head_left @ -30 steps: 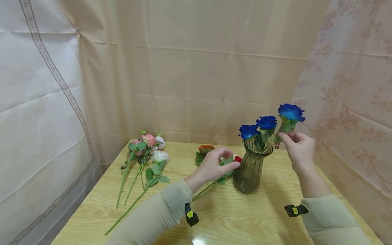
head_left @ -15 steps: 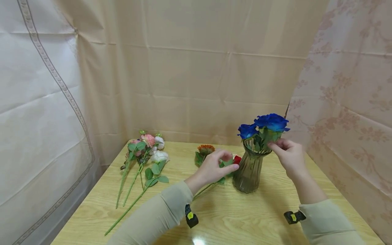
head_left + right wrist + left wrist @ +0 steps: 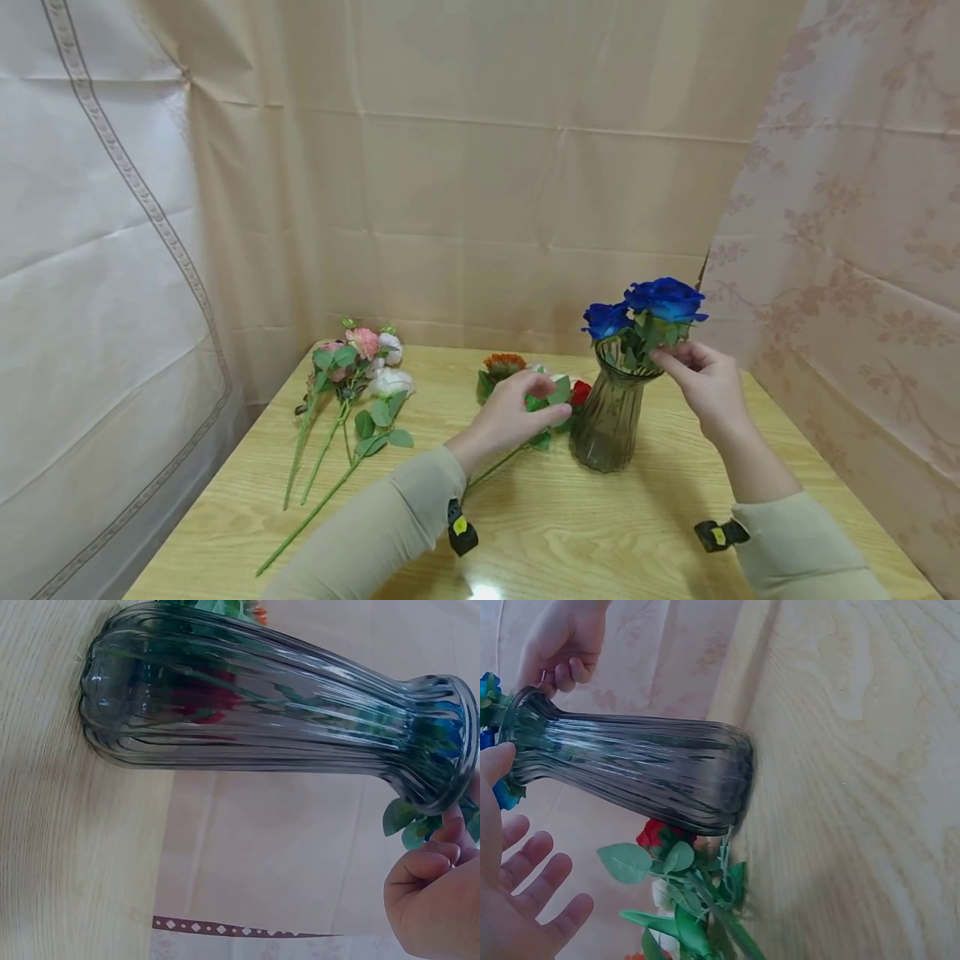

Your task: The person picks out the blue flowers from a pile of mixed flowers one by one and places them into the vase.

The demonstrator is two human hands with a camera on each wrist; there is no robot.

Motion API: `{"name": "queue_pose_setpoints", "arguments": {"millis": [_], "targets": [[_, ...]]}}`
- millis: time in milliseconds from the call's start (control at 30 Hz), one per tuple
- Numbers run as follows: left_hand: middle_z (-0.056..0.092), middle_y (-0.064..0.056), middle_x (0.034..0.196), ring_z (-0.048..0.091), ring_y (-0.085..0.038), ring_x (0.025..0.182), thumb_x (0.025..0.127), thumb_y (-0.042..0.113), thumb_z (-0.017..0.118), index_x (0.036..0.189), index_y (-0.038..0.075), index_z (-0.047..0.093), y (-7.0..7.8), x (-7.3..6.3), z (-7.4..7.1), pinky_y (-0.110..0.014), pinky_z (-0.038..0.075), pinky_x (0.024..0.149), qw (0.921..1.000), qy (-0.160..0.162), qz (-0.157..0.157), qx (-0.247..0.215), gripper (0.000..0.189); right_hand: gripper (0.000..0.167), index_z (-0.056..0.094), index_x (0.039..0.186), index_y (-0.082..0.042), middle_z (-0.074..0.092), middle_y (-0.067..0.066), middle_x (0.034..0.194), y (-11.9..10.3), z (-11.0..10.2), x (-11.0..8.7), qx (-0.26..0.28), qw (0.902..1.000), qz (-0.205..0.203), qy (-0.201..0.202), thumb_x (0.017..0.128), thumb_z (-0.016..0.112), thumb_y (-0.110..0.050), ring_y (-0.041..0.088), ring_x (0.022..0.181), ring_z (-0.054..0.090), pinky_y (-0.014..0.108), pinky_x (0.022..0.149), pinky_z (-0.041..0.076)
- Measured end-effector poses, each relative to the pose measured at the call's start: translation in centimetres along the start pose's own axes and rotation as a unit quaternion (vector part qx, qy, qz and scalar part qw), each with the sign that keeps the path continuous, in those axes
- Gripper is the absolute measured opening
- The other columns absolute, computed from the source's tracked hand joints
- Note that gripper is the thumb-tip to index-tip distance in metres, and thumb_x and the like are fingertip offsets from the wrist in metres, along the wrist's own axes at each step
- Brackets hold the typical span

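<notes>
My right hand (image 3: 708,390) pinches the leafy stem of a large blue rose (image 3: 672,301) at the right side of the vase mouth. The smoky ribbed glass vase (image 3: 609,427) stands upright; another blue rose (image 3: 605,321) leans out at its left, and a third is hidden behind the large bloom. In the right wrist view, the fingers of that hand (image 3: 435,896) curl beside green leaves just outside the rim. My left hand (image 3: 513,414) is empty, fingers spread and relaxed, left of the vase; in the left wrist view its thumb overlaps the vase's rim.
Beside the vase lie a red rose (image 3: 581,392) and an orange flower (image 3: 504,364), partly covered by my left hand. Farther left on the wooden table (image 3: 570,542) lie pink flowers (image 3: 364,342) and a long-stemmed white rose (image 3: 391,382). Curtains (image 3: 465,183) enclose the table.
My right hand has moved left and slightly down, bringing the large blue rose from right of the vase to its mouth. My left hand has barely shifted left.
</notes>
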State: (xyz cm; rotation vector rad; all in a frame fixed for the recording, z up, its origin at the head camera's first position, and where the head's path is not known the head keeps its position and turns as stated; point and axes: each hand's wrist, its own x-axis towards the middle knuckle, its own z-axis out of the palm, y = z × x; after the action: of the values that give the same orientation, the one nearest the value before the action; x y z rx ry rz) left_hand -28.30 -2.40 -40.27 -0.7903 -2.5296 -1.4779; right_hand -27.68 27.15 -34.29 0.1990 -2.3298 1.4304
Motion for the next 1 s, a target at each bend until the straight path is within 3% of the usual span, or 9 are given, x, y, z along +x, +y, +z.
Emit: {"name": "queue_pose_setpoints", "arguments": {"millis": [167, 400, 567, 767, 867, 1000], "targets": [[0.064, 0.004, 0.122, 0.059, -0.018, 0.115, 0.095, 0.052, 0.069, 0.123, 0.019, 0.065, 0.6, 0.2, -0.5, -0.044, 0.050, 0.097, 0.9998, 0.006, 0.016, 0.007, 0.044, 0.042, 0.065, 0.100, 0.000, 0.060, -0.002, 0.083, -0.1, -0.7, -0.1, 0.001, 0.9999, 0.003, -0.010, 0.095, 0.073, -0.041, 0.019, 0.082, 0.047, 0.028, 0.065, 0.042], [0.064, 0.000, 0.125, 0.059, -0.019, 0.117, 0.095, 0.051, 0.069, 0.128, 0.016, 0.064, 2.1, -0.1, -1.5, -0.045, 0.050, 0.097, 0.9998, 0.002, 0.021, -0.001, 0.048, 0.052, 0.060, 0.129, -0.001, 0.064, -0.001, 0.103, -0.7, -2.5, -0.7, -0.044, 0.9977, -0.002, -0.052, 0.097, 0.071, -0.040, 0.012, 0.088, 0.059, 0.027, 0.066, 0.052], [0.063, 0.004, 0.120, 0.059, -0.020, 0.115, 0.096, 0.047, 0.070, 0.125, 0.016, 0.064, 2.4, -0.5, -1.9, -0.047, 0.051, 0.095, 0.9992, -0.003, 0.040, 0.000, 0.043, 0.051, 0.063, 0.125, -0.004, 0.066, 0.009, 0.113, -0.8, -2.8, -1.1, -0.096, 0.9918, 0.000, -0.085, 0.096, 0.071, -0.045, 0.010, 0.094, 0.062, 0.031, 0.074, 0.053], [0.062, 0.007, 0.119, 0.059, -0.016, 0.114, 0.095, 0.048, 0.072, 0.123, 0.018, 0.064, 2.1, -1.3, -2.1, -0.041, 0.051, 0.094, 0.9981, -0.012, 0.053, 0.028, 0.042, 0.050, 0.055, 0.134, 0.000, 0.063, 0.021, 0.121, -0.1, -2.5, -1.6, -0.090, 0.9886, -0.047, -0.111, 0.098, 0.072, -0.030, 0.035, 0.109, 0.063, 0.040, 0.083, 0.056], [0.062, 0.007, 0.123, 0.059, -0.015, 0.117, 0.094, 0.048, 0.072, 0.127, 0.018, 0.064, 1.7, -1.7, -2.2, -0.041, 0.051, 0.096, 0.9984, -0.016, 0.044, 0.033, 0.046, 0.059, 0.052, 0.140, 0.002, 0.059, 0.024, 0.132, 0.4, -2.4, -1.9, -0.100, 0.9849, -0.029, -0.138, 0.098, 0.071, -0.035, 0.045, 0.120, 0.057, 0.053, 0.089, 0.055], [0.063, 0.002, 0.126, 0.058, -0.014, 0.118, 0.095, 0.049, 0.071, 0.129, 0.018, 0.064, 1.2, -2.0, -2.4, -0.045, 0.050, 0.099, 0.9986, -0.019, 0.039, 0.030, 0.047, 0.071, 0.044, 0.148, 0.002, 0.053, 0.025, 0.141, 1.0, -2.0, -2.3, -0.106, 0.9797, -0.001, -0.170, 0.097, 0.071, -0.041, 0.047, 0.129, 0.051, 0.063, 0.094, 0.049]]}}
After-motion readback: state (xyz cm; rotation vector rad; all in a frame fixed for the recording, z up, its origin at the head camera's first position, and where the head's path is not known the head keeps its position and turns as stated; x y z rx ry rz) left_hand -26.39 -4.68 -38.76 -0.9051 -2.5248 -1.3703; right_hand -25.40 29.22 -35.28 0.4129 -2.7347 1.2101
